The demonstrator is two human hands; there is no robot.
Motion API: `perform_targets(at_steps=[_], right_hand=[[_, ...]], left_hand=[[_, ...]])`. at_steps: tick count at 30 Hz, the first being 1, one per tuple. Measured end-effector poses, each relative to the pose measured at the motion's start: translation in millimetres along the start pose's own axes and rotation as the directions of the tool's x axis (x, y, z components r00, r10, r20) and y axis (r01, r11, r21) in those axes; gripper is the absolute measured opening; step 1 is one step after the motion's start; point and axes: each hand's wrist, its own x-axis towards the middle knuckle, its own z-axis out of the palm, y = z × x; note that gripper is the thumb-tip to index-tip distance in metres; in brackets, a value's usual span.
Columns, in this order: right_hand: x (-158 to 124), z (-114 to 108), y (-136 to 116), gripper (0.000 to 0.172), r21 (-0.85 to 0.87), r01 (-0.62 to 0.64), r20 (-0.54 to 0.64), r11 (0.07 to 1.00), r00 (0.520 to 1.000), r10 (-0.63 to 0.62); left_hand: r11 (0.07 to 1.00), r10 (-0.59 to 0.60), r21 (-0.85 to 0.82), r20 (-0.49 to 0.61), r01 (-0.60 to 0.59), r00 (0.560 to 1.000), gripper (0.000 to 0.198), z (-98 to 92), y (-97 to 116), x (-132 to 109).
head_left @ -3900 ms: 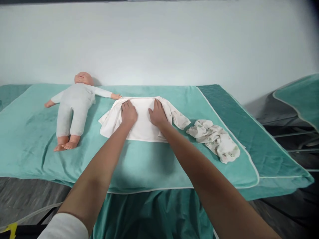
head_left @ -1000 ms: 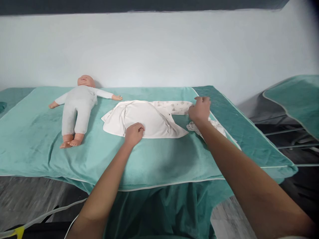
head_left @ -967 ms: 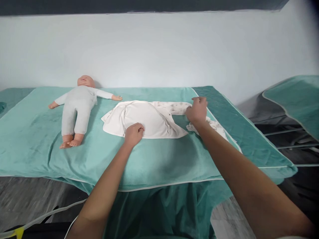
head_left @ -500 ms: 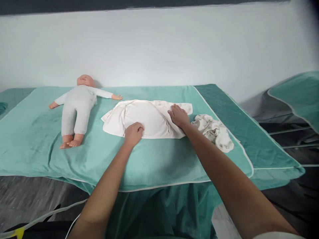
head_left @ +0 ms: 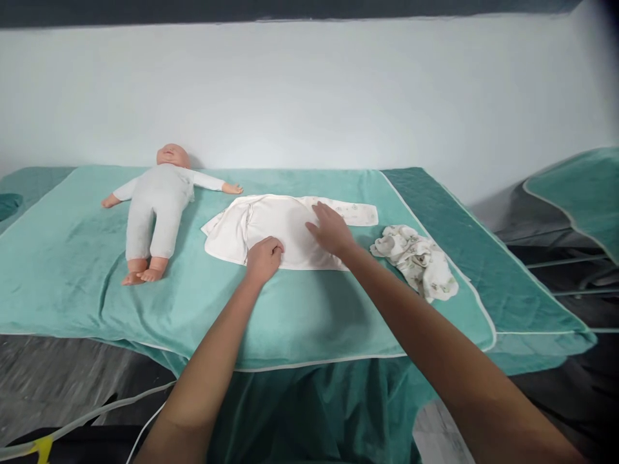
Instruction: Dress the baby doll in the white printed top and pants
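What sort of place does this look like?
Possibly a childcare training room: a baby doll, a small white shirt and a crumpled patterned cloth lie on a teal-covered bed or table.

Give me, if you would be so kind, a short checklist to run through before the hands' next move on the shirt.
1. Left hand at the near edge of the shirt: ok; whether its curled fingers grip the fabric, cannot tell.
2. Right hand open over the shirt: ok; whether it presses down, cannot tell.
3. Sleeve on the right stretched out: ok, it points away to the right.
4. Shirt smooth all over: not ok, creases run down its left part.
5. Crumpled cloth off the shirt: ok, it lies to the right.
6. Doll on its back: ok, left of the shirt.
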Motion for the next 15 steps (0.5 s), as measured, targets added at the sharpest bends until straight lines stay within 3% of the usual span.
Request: perform_targets(at_steps=[3,9,12,15], right_hand=[[-17,10,-5,0.056,-0.058,-0.013,0.024,0.998,1.0,0.015],[-27,11,21,0.058,-0.004,-0.097,-0.019,0.995,0.995,0.097],[-22,5,27,0.056,0.15,-0.253,-0.098,0.956,0.958,0.269],[-14,-6,32,0.046,0.319,-0.406,-0.066,0.856,0.892,0.448]], left_hand=[[1.0,0.004,-0.01,0.0,-0.004,1.0,0.028,-0.3,-1,0],[1.0,-0.002,-0.023,-0.01,0.001,1.0,0.028,0.0,-1,0],[1.0,-0.006,-0.024,-0.008,0.006,1.0,0.028,-0.2,-1,0],[1.0,-0.013,-0.018,-0.004,0.013,1.0,0.028,-1.1,1,0]])
